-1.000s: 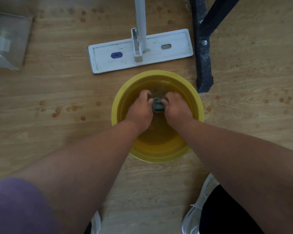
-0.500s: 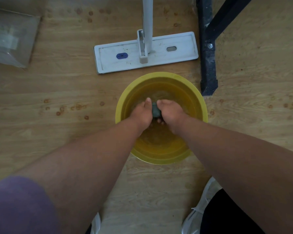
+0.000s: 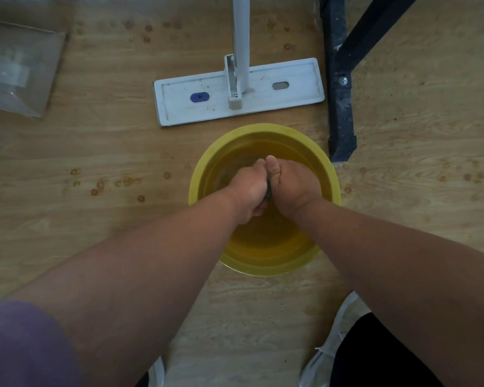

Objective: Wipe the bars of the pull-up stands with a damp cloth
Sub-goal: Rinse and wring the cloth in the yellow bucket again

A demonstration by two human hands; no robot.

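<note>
Both hands clenched together on the cloth (image 3: 268,191), left hand (image 3: 249,188) and right hand (image 3: 294,185) pressed knuckle to knuckle, only a dark sliver of it showing between them. Grip sits over the yellow basin (image 3: 263,129). Likely wringing: twist the 2 fists opposite ways, keep drips inside the rim. Beyond the grip, mop head (image 3: 238,92); far right, black stand leg (image 3: 340,107), not yet wiped.

Home gym: wood-look floor (image 3: 67,152), black stand foot (image 3: 340,113), mop (image 3: 238,90)
</note>
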